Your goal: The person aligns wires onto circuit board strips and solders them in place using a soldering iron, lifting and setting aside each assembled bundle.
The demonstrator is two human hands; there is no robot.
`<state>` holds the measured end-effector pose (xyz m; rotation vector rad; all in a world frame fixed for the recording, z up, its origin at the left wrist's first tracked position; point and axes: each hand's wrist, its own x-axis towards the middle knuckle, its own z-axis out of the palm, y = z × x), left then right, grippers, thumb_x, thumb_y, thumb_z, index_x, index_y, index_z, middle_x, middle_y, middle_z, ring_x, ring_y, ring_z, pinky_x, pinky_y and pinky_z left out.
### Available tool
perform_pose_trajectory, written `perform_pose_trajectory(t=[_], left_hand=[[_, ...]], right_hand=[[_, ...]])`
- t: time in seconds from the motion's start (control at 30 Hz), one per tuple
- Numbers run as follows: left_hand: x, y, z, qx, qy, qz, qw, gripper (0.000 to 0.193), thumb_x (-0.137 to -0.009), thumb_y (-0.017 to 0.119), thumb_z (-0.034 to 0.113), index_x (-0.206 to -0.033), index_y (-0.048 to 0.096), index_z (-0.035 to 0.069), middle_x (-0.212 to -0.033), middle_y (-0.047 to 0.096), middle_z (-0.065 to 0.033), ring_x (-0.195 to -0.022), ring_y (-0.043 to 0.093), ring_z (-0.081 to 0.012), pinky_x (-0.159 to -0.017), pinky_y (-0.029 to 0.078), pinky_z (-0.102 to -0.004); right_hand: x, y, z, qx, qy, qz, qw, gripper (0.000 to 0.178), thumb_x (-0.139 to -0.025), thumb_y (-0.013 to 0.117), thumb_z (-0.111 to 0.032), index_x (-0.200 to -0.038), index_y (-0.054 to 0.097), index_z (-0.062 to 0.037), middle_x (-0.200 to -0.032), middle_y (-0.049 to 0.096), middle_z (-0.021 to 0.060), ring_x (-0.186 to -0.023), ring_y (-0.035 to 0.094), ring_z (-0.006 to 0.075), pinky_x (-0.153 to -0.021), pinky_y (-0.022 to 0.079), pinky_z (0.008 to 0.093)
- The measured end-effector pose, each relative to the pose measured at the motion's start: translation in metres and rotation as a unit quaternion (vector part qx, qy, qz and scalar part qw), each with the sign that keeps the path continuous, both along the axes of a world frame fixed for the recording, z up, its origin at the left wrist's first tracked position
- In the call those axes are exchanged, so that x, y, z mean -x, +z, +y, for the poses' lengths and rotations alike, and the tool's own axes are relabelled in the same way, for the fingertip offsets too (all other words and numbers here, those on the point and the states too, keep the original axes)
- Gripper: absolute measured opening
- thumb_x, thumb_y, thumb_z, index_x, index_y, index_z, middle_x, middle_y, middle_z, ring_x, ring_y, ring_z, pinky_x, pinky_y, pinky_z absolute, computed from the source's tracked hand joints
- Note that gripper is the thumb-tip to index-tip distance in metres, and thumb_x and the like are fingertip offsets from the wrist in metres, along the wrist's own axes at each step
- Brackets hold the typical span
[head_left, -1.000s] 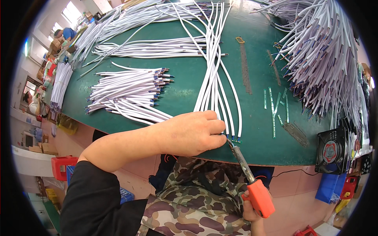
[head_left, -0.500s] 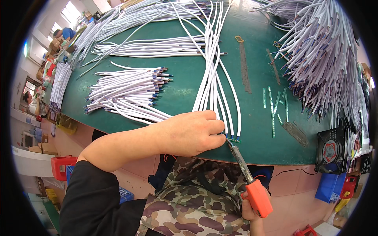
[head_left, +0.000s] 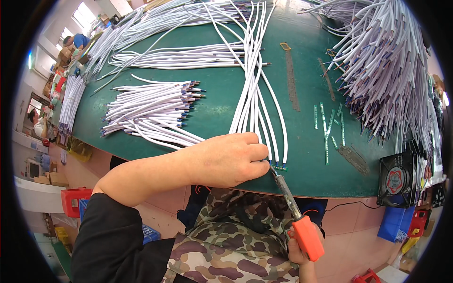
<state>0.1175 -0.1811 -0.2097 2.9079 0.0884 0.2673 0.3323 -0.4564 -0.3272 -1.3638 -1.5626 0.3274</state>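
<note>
My right hand (head_left: 298,247) is wrapped round the orange handle of a soldering iron (head_left: 307,237). The iron's tip reaches up to the cable ends beside my left fingers. My left hand (head_left: 231,160) is closed in a pinch at the table's near edge, over the lower ends of a group of white cables (head_left: 247,101); its fingertips and the cable end in them are mostly hidden. Just right of those fingers, blue-tipped cable ends meet a small green circuit strip (head_left: 281,168) lying on the green table (head_left: 309,177).
A stack of short white cables (head_left: 148,104) lies to the left, with longer ones behind it. Loose green circuit strips (head_left: 325,137) rest on the right. A big hanging bundle of cables (head_left: 382,66) and a black fan (head_left: 398,180) stand at the right edge.
</note>
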Motion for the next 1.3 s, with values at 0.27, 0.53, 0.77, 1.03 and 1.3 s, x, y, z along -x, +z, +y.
perform_pose_trajectory(t=[0.27, 0.53, 0.77, 1.03, 1.3], left_hand=[[0.0, -0.004, 0.002, 0.006, -0.011, -0.029, 1.0, 0.026, -0.077, 0.065, 0.011, -0.101, 0.068, 0.002, -0.086, 0.053, -0.0056, -0.078, 0.053, -0.0228, -0.069, 0.048, -0.0332], [0.001, -0.001, 0.0, 0.011, -0.001, 0.003, 1.0, 0.023, -0.078, 0.064, 0.011, -0.097, 0.069, 0.002, -0.092, 0.059, -0.0068, -0.087, 0.058, -0.0233, -0.078, 0.052, -0.0331], [0.001, -0.001, 0.0, 0.006, -0.001, 0.002, 1.0, 0.023, -0.078, 0.064, 0.011, -0.098, 0.069, 0.002, -0.092, 0.059, -0.0072, -0.087, 0.058, -0.0237, -0.078, 0.052, -0.0334], [0.005, -0.001, 0.0, -0.009, -0.005, -0.051, 0.999, 0.032, -0.077, 0.066, 0.012, -0.107, 0.067, 0.002, -0.091, 0.057, -0.0079, -0.083, 0.059, -0.0256, -0.074, 0.051, -0.0356], [0.092, 0.041, 0.098, -0.034, 0.332, -0.061, 0.941, 0.024, -0.086, 0.069, 0.011, -0.108, 0.068, 0.003, -0.104, 0.065, -0.012, -0.096, 0.064, -0.0303, -0.086, 0.052, -0.0391]], right_hand=[[0.002, 0.015, 0.0, 0.074, -0.031, -0.009, 0.997, 0.018, -0.09, 0.068, -0.024, -0.088, 0.071, -0.0059, -0.079, 0.07, 0.0067, -0.072, 0.064, 0.028, -0.063, 0.05, 0.0373], [0.001, 0.0, -0.02, 0.093, -0.02, 0.092, 0.991, 0.021, -0.093, 0.066, -0.021, -0.101, 0.069, -0.0013, -0.097, 0.069, 0.0112, -0.078, 0.066, 0.0233, -0.072, 0.055, 0.0366], [-0.007, -0.019, -0.041, 0.1, -0.016, 0.182, 0.978, 0.026, -0.097, 0.063, -0.02, -0.108, 0.065, 0.0027, -0.112, 0.066, 0.0139, -0.086, 0.066, 0.0219, -0.079, 0.057, 0.0376], [-0.009, -0.023, -0.039, 0.088, -0.003, 0.278, 0.956, 0.028, -0.095, 0.063, -0.013, -0.116, 0.062, 0.005, -0.121, 0.062, 0.0162, -0.096, 0.062, 0.0196, -0.082, 0.055, 0.0345], [-0.017, 0.001, -0.02, 0.11, 0.049, 0.115, 0.986, 0.04, -0.096, 0.065, -0.014, -0.133, 0.058, -0.0001, -0.123, 0.065, 0.0112, -0.104, 0.065, 0.0229, -0.091, 0.052, 0.0334]])
